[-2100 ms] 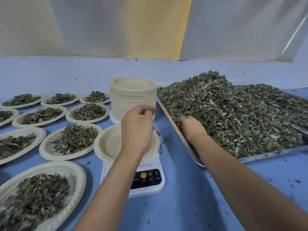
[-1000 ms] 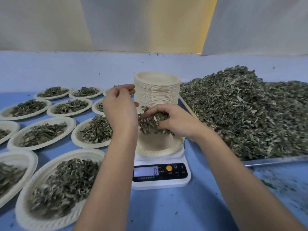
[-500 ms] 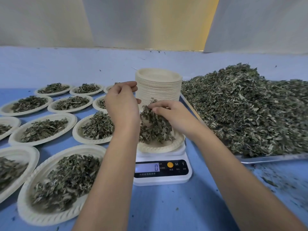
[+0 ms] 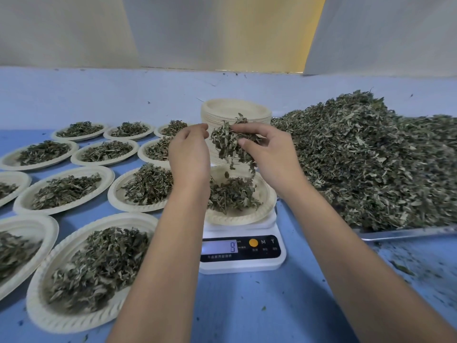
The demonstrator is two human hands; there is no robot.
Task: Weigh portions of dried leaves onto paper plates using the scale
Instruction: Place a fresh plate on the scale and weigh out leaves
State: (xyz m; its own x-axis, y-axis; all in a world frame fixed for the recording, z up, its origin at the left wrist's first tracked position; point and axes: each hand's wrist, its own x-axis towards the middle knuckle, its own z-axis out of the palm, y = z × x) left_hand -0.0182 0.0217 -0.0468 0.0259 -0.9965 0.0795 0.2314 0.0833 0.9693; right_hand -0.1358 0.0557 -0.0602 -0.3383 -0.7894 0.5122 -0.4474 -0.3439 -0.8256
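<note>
The scale (image 4: 241,253) is white with a dark front panel, an orange button and a lit display showing a single digit that looks like 8, though it is blurred. On its platform sits a cream paper plate (image 4: 268,199) with a ribbed rim. The plate carries a small, loose mound of dried leaves (image 4: 231,194), grey-green, curled and crumpled, with thin stems mixed in.

Directly above the scale, the right hand (image 4: 269,154) holds a clump of leaves (image 4: 227,142). Its grip is closed round the clump, thumb in front and fingers over the top. A few loose pieces (image 4: 226,174) are in the air between the clump and the plate.

The left hand (image 4: 189,154) is raised just left of the clump, its back to the camera and its fingers bent toward the leaves. Whether its grip pinches anything cannot be told.

Just behind the scale stands a tall stack of plates (image 4: 235,110). To the right of the scale a big heap of leaves (image 4: 371,164) lies on a metal tray (image 4: 405,232). To the left of the scale, rows of filled plates (image 4: 66,189) cover the blue bench (image 4: 247,305), each with a similar portion. Leaf crumbs are scattered on the bench near the tray.
</note>
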